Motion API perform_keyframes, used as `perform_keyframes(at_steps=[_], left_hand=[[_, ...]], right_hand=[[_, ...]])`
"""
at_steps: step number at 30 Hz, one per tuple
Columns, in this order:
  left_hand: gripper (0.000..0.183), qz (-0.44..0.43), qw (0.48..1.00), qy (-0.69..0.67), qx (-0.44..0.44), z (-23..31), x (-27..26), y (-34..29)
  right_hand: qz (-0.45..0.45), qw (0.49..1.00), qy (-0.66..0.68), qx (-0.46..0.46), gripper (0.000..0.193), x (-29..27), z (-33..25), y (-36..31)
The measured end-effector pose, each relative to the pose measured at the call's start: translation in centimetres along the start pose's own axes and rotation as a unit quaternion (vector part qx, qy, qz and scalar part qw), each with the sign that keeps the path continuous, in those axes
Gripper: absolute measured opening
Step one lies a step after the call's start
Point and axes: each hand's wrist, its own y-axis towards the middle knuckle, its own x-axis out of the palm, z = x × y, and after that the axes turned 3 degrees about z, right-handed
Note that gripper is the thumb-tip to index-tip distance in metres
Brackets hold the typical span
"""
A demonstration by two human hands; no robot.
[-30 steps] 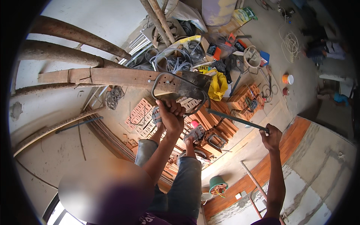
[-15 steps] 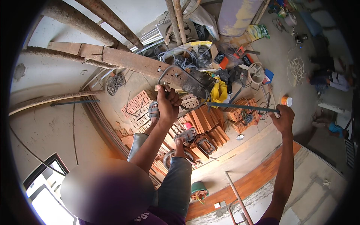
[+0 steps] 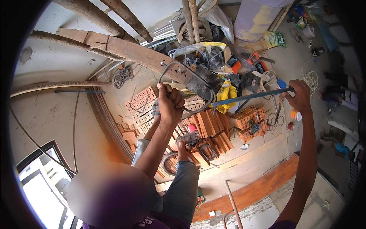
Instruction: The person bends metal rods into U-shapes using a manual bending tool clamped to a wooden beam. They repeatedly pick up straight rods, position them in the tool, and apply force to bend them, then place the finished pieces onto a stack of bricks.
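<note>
My left hand (image 3: 170,102) is closed round a thin steel rod bent into a rebar stirrup (image 3: 180,62), whose loop lies over the end of a wooden plank (image 3: 131,50). A dark plate (image 3: 204,81) and several metal pegs sit on that end of the plank. My right hand (image 3: 300,95) is wrapped round the end of a long dark steel bar, a bending wrench (image 3: 253,96). The wrench's other end meets the stirrup near its lower right corner, beside the plank; the exact contact is too small to make out.
Beneath the plank are stacked hollow bricks (image 3: 143,100) and reddish tile pieces (image 3: 207,124). Yellow bags (image 3: 227,93), cables and a bucket (image 3: 268,79) lie beyond. Rough wooden poles (image 3: 93,17) stand at upper left. A person's blue sleeve (image 3: 342,149) shows far right.
My right hand has moved up and to the right with the wrench, which now slants upward toward that hand. My left hand keeps its grip on the stirrup. The view has shifted slightly.
</note>
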Motion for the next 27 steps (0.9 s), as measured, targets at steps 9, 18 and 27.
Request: perform_keyframes(at_steps=[9, 18, 27], left_hand=[[0.046, 0.028, 0.998, -0.040, 0.033, -2.6, -0.8, 0.2], [0.042, 0.003, 0.999, 0.019, 0.026, -0.2, 0.1, 0.5], [0.041, 0.035, 0.999, -0.023, 0.017, -0.7, 0.5, -0.4]], right_hand=[[-0.029, 0.988, 0.082, 0.130, 0.030, 7.3, -0.2, -8.3], [-0.010, 0.999, 0.026, 0.020, 0.034, 2.5, 0.8, -1.7], [-0.033, 0.999, 0.023, -0.012, 0.038, 0.6, 1.3, 1.4]])
